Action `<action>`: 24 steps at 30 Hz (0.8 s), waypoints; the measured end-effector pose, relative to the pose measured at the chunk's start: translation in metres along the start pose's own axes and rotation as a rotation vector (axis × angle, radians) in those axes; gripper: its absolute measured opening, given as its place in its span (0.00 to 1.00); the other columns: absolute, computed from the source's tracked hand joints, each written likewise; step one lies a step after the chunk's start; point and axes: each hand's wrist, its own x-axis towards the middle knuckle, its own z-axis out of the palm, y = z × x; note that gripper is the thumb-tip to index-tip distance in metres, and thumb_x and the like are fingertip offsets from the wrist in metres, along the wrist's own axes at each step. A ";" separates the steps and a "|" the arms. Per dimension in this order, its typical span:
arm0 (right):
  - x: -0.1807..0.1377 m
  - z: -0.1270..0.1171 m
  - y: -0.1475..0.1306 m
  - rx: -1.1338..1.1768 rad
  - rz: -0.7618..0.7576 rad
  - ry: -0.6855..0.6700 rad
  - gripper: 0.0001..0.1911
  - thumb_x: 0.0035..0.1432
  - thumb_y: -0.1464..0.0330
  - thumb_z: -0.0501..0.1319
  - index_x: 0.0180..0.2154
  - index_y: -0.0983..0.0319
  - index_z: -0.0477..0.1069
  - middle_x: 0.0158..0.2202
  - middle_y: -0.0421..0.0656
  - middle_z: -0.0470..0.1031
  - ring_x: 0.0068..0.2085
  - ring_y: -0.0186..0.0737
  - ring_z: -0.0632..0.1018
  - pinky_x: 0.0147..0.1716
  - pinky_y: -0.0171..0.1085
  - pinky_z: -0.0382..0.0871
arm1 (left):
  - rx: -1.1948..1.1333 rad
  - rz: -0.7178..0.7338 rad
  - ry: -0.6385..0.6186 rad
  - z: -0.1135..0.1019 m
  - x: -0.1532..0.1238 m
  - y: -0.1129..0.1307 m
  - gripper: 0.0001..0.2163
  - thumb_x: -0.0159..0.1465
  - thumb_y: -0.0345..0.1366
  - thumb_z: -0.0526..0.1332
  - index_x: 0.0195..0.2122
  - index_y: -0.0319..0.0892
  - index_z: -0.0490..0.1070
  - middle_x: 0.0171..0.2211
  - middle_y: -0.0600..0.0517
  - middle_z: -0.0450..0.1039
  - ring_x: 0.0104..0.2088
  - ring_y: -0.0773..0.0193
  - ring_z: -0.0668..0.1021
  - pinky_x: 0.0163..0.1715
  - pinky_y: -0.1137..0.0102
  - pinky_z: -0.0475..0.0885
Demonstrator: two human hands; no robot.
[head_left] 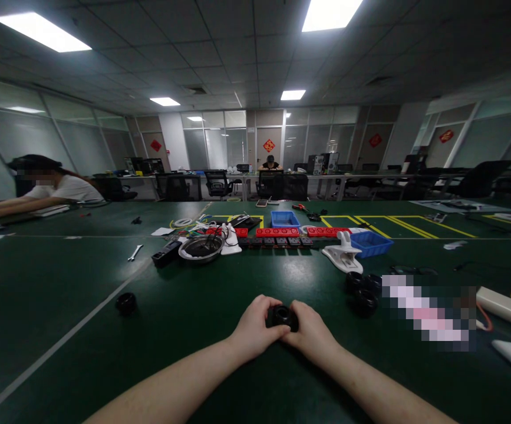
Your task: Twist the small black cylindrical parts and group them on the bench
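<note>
Both my hands meet near the front of the green table point(82, 277), closed round a small black round part point(282, 316). My left hand point(253, 328) grips its left side and my right hand point(310, 331) grips its right side. Right of my hands, a cluster of similar black round parts point(363, 291) lies on the table. One more black round part point(126, 302) sits alone to the left.
Across the table's middle lie a metal bowl point(201, 248), red and black blocks point(277, 232), two blue bins point(371, 242), a white clamp-like piece point(342, 254), a wrench point(135, 252). A person point(56, 185) leans on the table at far left. Another sits at the back.
</note>
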 end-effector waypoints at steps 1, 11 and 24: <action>0.000 -0.002 0.000 0.025 -0.026 -0.008 0.15 0.40 0.65 0.63 0.31 0.63 0.63 0.31 0.43 0.68 0.33 0.40 0.68 0.30 0.35 0.58 | 0.002 0.009 -0.019 -0.002 0.001 0.000 0.17 0.47 0.34 0.66 0.39 0.42 0.67 0.35 0.53 0.63 0.32 0.64 0.66 0.32 0.71 0.63; 0.008 -0.027 0.014 0.241 -0.177 -0.348 0.17 0.37 0.67 0.67 0.33 0.63 0.70 0.32 0.40 0.67 0.34 0.39 0.69 0.31 0.34 0.60 | -0.013 0.155 -0.223 -0.013 0.005 -0.005 0.19 0.49 0.35 0.65 0.42 0.45 0.68 0.32 0.54 0.62 0.30 0.67 0.66 0.28 0.74 0.62; 0.008 -0.028 0.013 0.258 -0.191 -0.362 0.16 0.39 0.68 0.66 0.34 0.64 0.70 0.34 0.40 0.67 0.35 0.39 0.69 0.34 0.35 0.62 | -0.049 0.167 -0.290 -0.018 0.008 -0.007 0.21 0.49 0.34 0.66 0.45 0.46 0.67 0.34 0.54 0.62 0.30 0.68 0.66 0.28 0.75 0.63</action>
